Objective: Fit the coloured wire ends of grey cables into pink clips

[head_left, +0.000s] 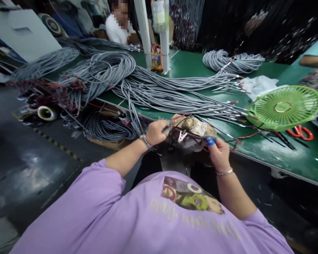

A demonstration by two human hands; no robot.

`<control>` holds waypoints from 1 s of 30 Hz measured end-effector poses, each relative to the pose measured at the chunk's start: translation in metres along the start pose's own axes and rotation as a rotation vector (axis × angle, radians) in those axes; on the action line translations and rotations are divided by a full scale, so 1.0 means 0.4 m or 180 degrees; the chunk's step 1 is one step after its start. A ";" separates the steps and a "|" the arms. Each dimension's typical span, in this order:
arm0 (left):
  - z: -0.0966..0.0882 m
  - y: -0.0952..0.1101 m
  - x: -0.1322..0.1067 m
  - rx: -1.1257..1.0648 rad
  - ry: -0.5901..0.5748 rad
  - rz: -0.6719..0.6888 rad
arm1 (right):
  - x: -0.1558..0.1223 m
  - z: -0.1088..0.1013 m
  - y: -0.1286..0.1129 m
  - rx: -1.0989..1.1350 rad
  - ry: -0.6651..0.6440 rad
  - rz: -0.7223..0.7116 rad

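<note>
My left hand (pixel 155 132) is closed at the table's near edge, its fingers pinched on a small grey tool or wire end that I cannot make out. My right hand (pixel 219 152), with a blue cap on one fingertip, curls under a worn tape-wrapped block (pixel 196 127) that has a small pink clip and red and black wires at its front. Long grey cables (pixel 175 100) with stripped red and white ends lie on the green table (pixel 281 151) just beyond both hands.
A green fan (pixel 284 107) lies to the right with red scissors (pixel 300 132) beside it. Coiled grey cables (pixel 230 60) cover the far table and hang off at the left (pixel 107 128). White posts (pixel 153 33) stand at the back, with another person (pixel 118 26) behind them. A roll of tape (pixel 46 113) lies on the floor.
</note>
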State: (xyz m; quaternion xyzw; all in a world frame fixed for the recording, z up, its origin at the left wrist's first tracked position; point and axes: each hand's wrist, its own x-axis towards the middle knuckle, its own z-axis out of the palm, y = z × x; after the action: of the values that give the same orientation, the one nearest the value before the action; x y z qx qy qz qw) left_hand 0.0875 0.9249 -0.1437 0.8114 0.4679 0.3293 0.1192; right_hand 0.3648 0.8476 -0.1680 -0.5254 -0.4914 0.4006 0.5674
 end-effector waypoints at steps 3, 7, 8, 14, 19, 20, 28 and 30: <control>-0.017 -0.053 0.111 0.0833 -0.0361 0.0219 | 0.051 -0.036 -0.013 -0.1310 0.0453 -0.0921; -0.008 -0.110 0.221 0.1558 -0.0736 0.0311 | 0.106 -0.053 0.011 -0.2472 0.0402 -0.1262; -0.005 -0.124 0.236 0.1650 -0.0836 0.0279 | 0.112 -0.054 0.018 -0.2691 0.0337 -0.1340; -0.048 -0.207 0.240 0.1803 -0.1045 0.0396 | 0.115 -0.063 0.032 -0.2847 0.0214 -0.1504; -0.119 -0.265 0.236 0.1960 -0.1027 0.0222 | 0.121 -0.062 0.038 -0.2824 0.0264 -0.1378; -0.123 -0.269 0.243 0.1943 -0.1114 0.0308 | 0.121 -0.060 0.038 -0.2849 0.0300 -0.1356; -0.085 -0.222 0.339 0.2141 -0.1521 0.0384 | 0.103 -0.051 0.014 -0.2704 0.0173 -0.1317; -0.087 -0.208 0.354 0.2275 -0.1855 0.0407 | 0.100 -0.052 0.010 -0.2578 0.0090 -0.1265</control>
State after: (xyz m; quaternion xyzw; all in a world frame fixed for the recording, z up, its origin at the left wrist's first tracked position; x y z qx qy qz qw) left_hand 0.0574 1.0839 -0.0995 0.8875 0.4481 -0.0876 -0.0619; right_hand 0.3933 0.8827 -0.1657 -0.6060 -0.6922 0.0520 0.3886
